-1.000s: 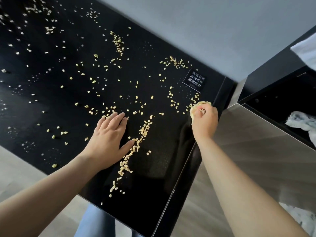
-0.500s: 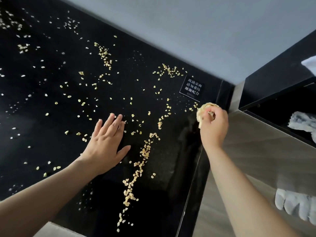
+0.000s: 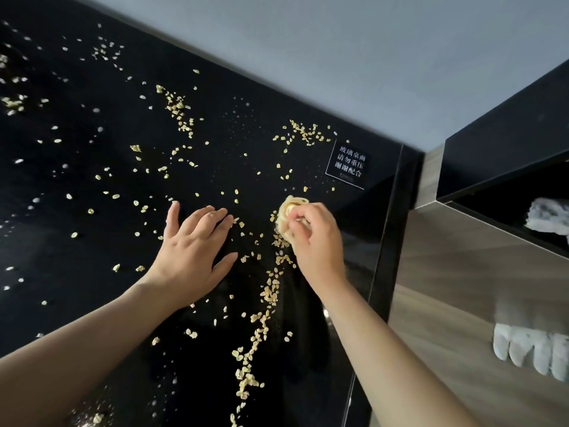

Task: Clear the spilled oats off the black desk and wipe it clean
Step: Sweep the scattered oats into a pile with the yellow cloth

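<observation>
Oats (image 3: 264,306) lie scattered over the black tabletop (image 3: 92,241). The left hand (image 3: 194,254) rests flat, fingers straight; the right hand (image 3: 314,238) pinches a yellowish cloth (image 3: 288,211) against the tabletop among them.

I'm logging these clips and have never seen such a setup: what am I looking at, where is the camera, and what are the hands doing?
No machine here: a person works with bare hands, filmed by one camera worn on the head, looking down. The left hand lies flat, fingers straight, on the black desk. The right hand grips a crumpled yellowish wad, probably a cloth, at the desk surface. Pale oats are scattered all over, with a denser trail running toward the near edge. A small sign with white characters sits near the far right corner. White gloves lie on the wooden surface to the right.
</observation>
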### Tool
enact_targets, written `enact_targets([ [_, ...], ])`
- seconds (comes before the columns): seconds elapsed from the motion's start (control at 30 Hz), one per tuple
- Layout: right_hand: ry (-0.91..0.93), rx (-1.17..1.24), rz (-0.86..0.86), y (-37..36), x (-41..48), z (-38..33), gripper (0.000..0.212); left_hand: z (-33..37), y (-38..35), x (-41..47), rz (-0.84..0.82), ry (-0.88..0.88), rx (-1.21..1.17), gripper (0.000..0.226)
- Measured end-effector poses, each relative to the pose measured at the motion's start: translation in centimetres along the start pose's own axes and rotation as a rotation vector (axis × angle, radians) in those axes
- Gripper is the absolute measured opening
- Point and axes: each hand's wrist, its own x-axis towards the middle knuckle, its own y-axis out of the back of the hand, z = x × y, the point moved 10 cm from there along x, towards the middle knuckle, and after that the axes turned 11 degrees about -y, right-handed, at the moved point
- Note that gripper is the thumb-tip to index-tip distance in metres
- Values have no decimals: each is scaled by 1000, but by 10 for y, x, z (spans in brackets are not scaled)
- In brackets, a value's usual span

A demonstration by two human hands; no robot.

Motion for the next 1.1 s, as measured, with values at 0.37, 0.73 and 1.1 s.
enact_targets([
  [0.37, -306, -101, 327, 48, 70, 47, 16, -5, 4, 4, 85, -76, -5, 66],
  [0.73, -222, 46, 356, 54, 52, 16, 13, -17, 22, 23, 131, -74, -101, 52],
  [1.1, -149, -61, 116, -5, 46, 0, 17, -38, 24, 67, 78, -78, -78, 66],
])
